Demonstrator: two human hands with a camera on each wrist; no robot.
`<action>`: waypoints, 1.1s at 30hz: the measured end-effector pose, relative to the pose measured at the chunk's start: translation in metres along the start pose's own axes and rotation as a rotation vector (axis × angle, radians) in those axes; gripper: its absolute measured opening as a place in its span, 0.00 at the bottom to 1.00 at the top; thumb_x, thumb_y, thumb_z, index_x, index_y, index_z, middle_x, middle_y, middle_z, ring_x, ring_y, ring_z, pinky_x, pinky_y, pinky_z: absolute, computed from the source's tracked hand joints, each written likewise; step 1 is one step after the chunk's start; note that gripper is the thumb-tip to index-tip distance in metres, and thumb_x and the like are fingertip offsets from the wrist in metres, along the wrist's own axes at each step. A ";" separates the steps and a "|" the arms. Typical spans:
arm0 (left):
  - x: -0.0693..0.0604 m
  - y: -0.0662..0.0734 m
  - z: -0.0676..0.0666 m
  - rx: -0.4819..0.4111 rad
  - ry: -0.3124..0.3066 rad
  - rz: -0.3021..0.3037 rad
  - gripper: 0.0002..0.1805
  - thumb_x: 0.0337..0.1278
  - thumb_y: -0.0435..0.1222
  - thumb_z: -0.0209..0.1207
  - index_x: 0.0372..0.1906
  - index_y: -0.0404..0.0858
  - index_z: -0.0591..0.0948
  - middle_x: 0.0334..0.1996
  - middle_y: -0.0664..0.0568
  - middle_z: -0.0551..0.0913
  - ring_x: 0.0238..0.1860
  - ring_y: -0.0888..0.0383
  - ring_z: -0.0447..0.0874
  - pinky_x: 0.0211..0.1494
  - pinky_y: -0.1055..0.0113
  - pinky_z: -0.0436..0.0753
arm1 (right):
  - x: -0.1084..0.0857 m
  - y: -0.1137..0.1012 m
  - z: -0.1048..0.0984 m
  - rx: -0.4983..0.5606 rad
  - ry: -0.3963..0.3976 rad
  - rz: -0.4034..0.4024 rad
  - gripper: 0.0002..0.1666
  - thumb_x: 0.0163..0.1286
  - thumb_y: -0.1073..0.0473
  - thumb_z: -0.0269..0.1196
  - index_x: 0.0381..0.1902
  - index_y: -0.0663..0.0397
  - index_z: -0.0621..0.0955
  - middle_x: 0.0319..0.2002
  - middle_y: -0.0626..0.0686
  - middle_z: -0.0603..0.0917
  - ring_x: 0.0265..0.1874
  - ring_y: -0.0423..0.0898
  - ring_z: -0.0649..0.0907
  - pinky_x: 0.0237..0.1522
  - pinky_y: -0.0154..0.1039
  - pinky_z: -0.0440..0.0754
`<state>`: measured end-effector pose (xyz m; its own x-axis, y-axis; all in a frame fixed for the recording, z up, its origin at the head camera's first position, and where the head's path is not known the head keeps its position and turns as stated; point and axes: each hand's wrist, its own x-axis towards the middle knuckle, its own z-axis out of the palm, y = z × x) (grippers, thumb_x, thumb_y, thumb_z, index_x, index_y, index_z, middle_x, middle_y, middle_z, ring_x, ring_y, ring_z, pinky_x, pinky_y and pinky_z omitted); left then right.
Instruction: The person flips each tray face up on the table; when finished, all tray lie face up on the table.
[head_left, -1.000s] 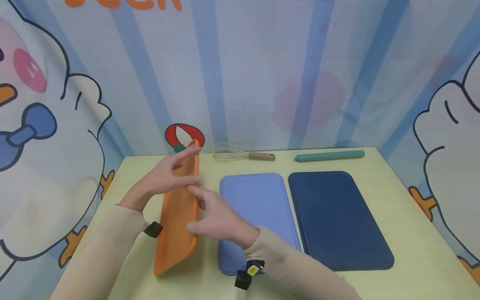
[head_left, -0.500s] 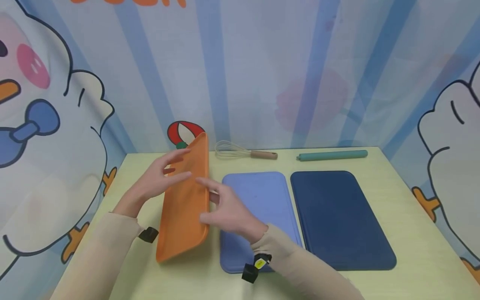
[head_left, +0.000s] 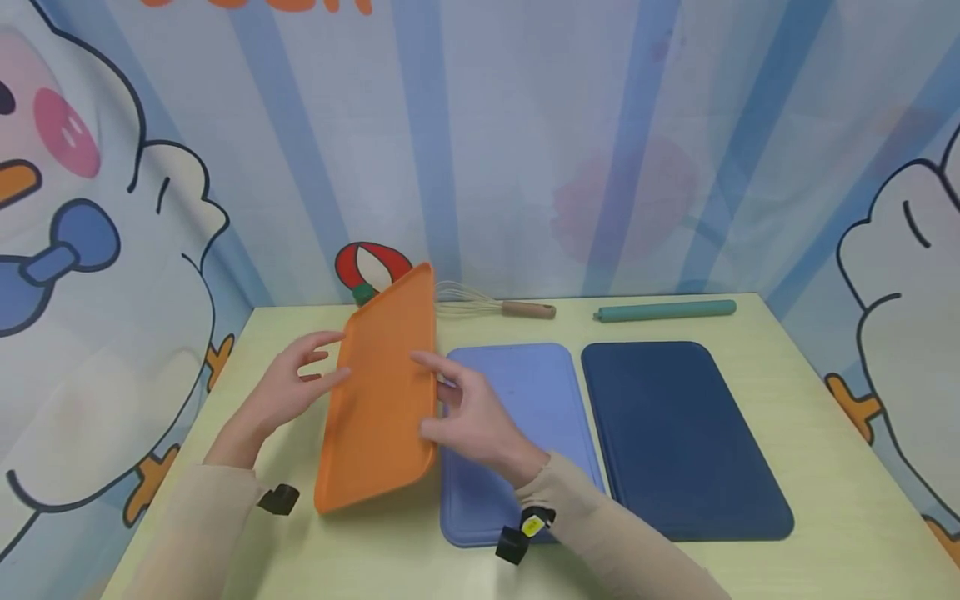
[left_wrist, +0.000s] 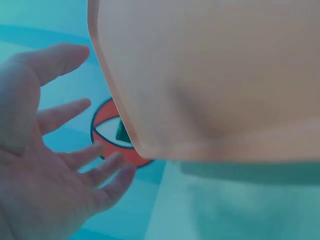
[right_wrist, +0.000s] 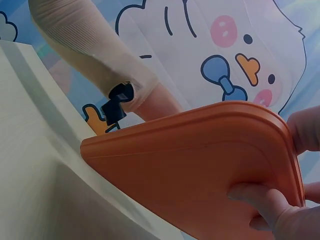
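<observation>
An orange tray or board (head_left: 378, 400) stands tilted up on its long side at the left of the table. My right hand (head_left: 480, 417) grips its right edge; in the right wrist view, the fingers of this hand (right_wrist: 267, 202) lie on both faces of the orange piece (right_wrist: 185, 165). Beside the opposite edge is my left hand (head_left: 288, 387), fingers spread and loosely bent. The left wrist view has that hand (left_wrist: 45, 170) apart from the orange rim (left_wrist: 117, 100), holding nothing.
A light blue board (head_left: 517, 392) and a dark blue board (head_left: 675, 442) lie flat to the right. Along the back edge are a whisk (head_left: 525, 309) and a teal rolling pin (head_left: 667, 311). A small green thing (head_left: 363, 293) shows behind the orange piece. A printed curtain hangs behind.
The orange piece has shifted right and turned, showing more of its broad face. My right hand moved right with it; my left hand came off it, moving left and down.
</observation>
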<state>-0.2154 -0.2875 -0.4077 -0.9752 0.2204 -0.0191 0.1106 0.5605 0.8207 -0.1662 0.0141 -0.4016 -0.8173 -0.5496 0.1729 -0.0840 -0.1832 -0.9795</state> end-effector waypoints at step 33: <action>-0.029 -0.041 -0.010 -0.181 -0.062 -0.027 0.37 0.68 0.25 0.61 0.80 0.36 0.66 0.78 0.35 0.64 0.48 0.61 0.87 0.49 0.68 0.87 | -0.005 0.019 -0.010 0.072 0.016 -0.025 0.54 0.56 0.82 0.53 0.83 0.58 0.58 0.82 0.56 0.57 0.77 0.56 0.70 0.44 0.36 0.82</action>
<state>-0.1936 -0.3253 -0.4352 -0.9631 0.2589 -0.0730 0.0429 0.4155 0.9086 -0.1698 0.0218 -0.4226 -0.8242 -0.5314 0.1955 -0.0644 -0.2551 -0.9648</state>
